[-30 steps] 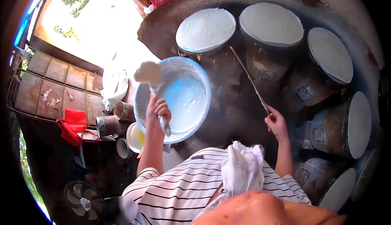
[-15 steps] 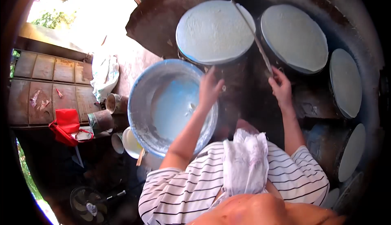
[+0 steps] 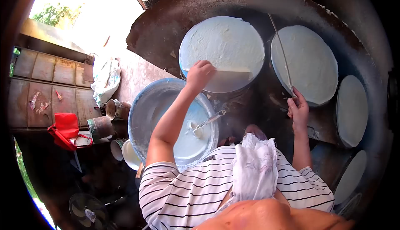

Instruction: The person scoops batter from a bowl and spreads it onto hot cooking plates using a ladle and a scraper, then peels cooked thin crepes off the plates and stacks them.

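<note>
My left hand (image 3: 201, 76) is closed on a pale flat strip (image 3: 233, 70), which lies across the near part of a round white sheet (image 3: 223, 42) on a round steamer top. My right hand (image 3: 298, 111) grips the near end of a long thin stick (image 3: 280, 42). The stick points away from me, passing over the left edge of a second round white sheet (image 3: 308, 63). Below my left forearm stands a big blue basin (image 3: 137, 105) with whitish liquid in it. A ladle (image 3: 208, 121) rests in the basin, its handle leaning toward the right rim.
More round white sheets (image 3: 352, 111) curve along the right side of the dark stove surface (image 3: 156, 34). At left are a red bag (image 3: 66, 126), metal cans (image 3: 100, 128), a white bucket (image 3: 130, 155) and a fan (image 3: 89, 213). A white sack (image 3: 106, 80) stands farther back.
My left hand has moved forward and left from the basin's right rim onto the near sheet with the strip. My right hand has shifted right and nearer, and the stick has swung off the left sheet.
</note>
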{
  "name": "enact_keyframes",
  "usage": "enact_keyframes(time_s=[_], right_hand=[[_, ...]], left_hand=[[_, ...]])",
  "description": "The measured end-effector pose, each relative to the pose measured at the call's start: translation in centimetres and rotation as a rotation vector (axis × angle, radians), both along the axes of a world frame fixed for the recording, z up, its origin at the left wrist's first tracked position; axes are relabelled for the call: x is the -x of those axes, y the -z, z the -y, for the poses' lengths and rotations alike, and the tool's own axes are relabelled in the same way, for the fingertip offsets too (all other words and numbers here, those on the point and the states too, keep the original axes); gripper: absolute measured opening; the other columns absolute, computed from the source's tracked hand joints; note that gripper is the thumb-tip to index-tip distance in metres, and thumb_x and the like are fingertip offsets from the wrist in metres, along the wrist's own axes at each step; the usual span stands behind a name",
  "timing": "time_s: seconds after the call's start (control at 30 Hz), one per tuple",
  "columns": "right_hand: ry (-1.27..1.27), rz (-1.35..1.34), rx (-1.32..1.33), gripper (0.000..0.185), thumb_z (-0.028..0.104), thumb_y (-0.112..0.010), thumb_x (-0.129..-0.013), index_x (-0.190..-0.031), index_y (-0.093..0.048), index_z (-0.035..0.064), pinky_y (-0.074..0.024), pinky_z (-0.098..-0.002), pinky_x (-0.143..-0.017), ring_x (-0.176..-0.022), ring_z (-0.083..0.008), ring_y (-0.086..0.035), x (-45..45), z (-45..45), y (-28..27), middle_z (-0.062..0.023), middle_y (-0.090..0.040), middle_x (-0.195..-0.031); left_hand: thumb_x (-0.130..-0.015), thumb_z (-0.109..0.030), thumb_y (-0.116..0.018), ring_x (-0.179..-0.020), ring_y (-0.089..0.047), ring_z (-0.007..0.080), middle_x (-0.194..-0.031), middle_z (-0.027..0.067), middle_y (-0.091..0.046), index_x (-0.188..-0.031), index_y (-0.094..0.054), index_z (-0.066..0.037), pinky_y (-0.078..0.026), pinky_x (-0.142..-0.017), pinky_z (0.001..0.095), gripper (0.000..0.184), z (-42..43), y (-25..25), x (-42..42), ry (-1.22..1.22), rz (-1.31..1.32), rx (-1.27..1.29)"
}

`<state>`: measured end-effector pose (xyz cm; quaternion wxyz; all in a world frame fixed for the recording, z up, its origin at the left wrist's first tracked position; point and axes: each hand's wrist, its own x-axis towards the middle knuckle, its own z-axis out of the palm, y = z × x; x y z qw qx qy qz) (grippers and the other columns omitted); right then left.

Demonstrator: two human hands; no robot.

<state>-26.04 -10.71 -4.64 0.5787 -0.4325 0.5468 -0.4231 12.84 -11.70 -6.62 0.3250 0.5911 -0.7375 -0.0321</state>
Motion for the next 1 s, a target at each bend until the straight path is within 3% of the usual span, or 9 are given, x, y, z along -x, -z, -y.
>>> enact_keyframes(time_s=[0.1, 0.37, 0.6, 0.7, 0.73, 0.77, 0.8, 0.87, 1.0], right_hand=[[-0.037, 0.014, 0.043, 0.044, 0.005, -0.061, -0.086, -0.129, -0.052, 0.0081, -0.0303, -0.0156, -0.042, -0.052, -0.0001, -0.036, 1.0, 3.2, 0.0, 0.0042, -0.048, -0.077], [-0.06, 0.021, -0.001, 0.047, 0.003, -0.059, -0.085, -0.131, -0.051, 0.0077, -0.0299, -0.0163, -0.042, -0.052, -0.0005, -0.038, 4.2, 6.8, -0.1, 0.0031, -0.048, -0.077], [-0.135, 0.04, -0.011, 0.046, 0.002, -0.058, -0.086, -0.13, -0.051, 0.007, -0.0296, -0.0152, -0.043, -0.053, -0.0004, -0.038, 2.7, 7.5, -1.5, 0.003, -0.048, -0.079], [-0.208, -0.012, -0.023, 0.044, 0.004, -0.06, -0.086, -0.129, -0.052, 0.0061, -0.0389, -0.0168, -0.054, -0.065, -0.0025, -0.045, 2.0, 6.2, -1.0, 0.0019, -0.053, -0.085], [-0.24, -0.034, -0.008, 0.043, 0.005, -0.06, -0.086, -0.128, -0.053, 0.0051, -0.0411, -0.0179, -0.06, -0.069, -0.0038, -0.048, 1.4, 5.8, 0.3, 0.0012, -0.054, -0.088], [-0.284, -0.067, -0.015, 0.042, 0.005, -0.06, -0.086, -0.127, -0.054, 0.0041, -0.0433, -0.0191, -0.066, -0.073, -0.0052, -0.05, 1.2, 4.8, 1.5, 0.0005, -0.056, -0.091], [-0.332, -0.056, 0.003, 0.041, 0.006, -0.06, -0.086, -0.126, -0.054, 0.0023, -0.0446, -0.0209, -0.073, -0.078, -0.0072, -0.052, 0.9, 4.1, 2.4, 0.0, -0.058, -0.095], [-0.343, -0.091, -0.073, 0.04, 0.007, -0.061, -0.086, -0.125, -0.056, 0.0045, -0.0454, -0.0223, -0.072, -0.076, -0.0085, -0.053, 0.6, 2.4, 2.7, -0.003, -0.061, -0.097], [-0.36, -0.304, 0.106, 0.039, 0.009, -0.063, -0.084, -0.123, -0.059, 0.0103, -0.046, -0.0247, -0.069, -0.071, -0.0131, -0.055, 1.9, 0.1, 4.4, -0.0065, -0.062, -0.087]], left_hand=[[-0.072, -0.01, -0.072, -0.081, -0.059, 0.026, -0.085, 0.0079, -0.062, -0.075, -0.064, -0.007, -0.047, -0.072, 0.0359, 0.008, 1.8, -2.5, -0.8, 0.007, -0.132, -0.01], [-0.062, -0.009, -0.069, -0.103, -0.049, 0.023, -0.106, 0.0017, -0.053, -0.107, -0.064, -0.02, -0.04, -0.088, 0.0383, 0.047, -1.9, -0.3, -2.5, -0.085, 0.468, -0.19], [-0.069, -0.011, -0.071, -0.101, -0.048, 0.0236, -0.1, 0.0016, -0.049, -0.077, -0.065, -0.016, -0.042, -0.085, 0.0377, 0.011, -0.6, -2.3, -4.8, -0.233, 0.503, 0.292], [-0.071, -0.009, -0.07, -0.107, -0.047, 0.0244, -0.113, 0.0062, -0.043, -0.096, -0.064, -0.014, -0.043, -0.09, 0.039, 0.026, -2.4, -0.8, -3.6, -0.521, 0.057, 0.15], [-0.076, -0.013, -0.067, -0.115, -0.044, 0.0258, -0.126, 0.01, -0.034, -0.132, -0.043, -0.021, -0.044, -0.092, 0.04, 0.062, -0.9, -0.2, -4.0, -0.535, -0.495, 0.093], [-0.079, -0.019, -0.065, -0.118, -0.043, 0.0263, -0.132, 0.0113, -0.031, -0.147, -0.008, -0.027, -0.048, -0.088, 0.0413, 0.089, 0.5, 0.1, -5.1, -0.592, -1.18, -0.061], [-0.089, -0.031, -0.055, -0.115, -0.048, 0.0331, -0.133, 0.0155, -0.036, -0.147, -0.005, -0.032, -0.048, -0.088, 0.0481, 0.076, 1.8, 1.3, -7.7, -0.542, -1.464, -0.19], [-0.088, -0.052, -0.053, -0.091, -0.064, 0.0283, -0.116, 0.0202, -0.058, -0.147, -0.007, -0.023, -0.054, -0.072, 0.0385, 0.08, 5.5, 1.5, -10.0, -0.639, -1.175, -0.443], [-0.087, -0.03, -0.064, -0.064, -0.065, 0.0159, -0.088, 0.0119, -0.067, -0.146, -0.018, -0.011, -0.051, -0.05, 0.0252, 0.077, 9.3, -1.0, -8.4, -0.775, -0.525, -0.558]])
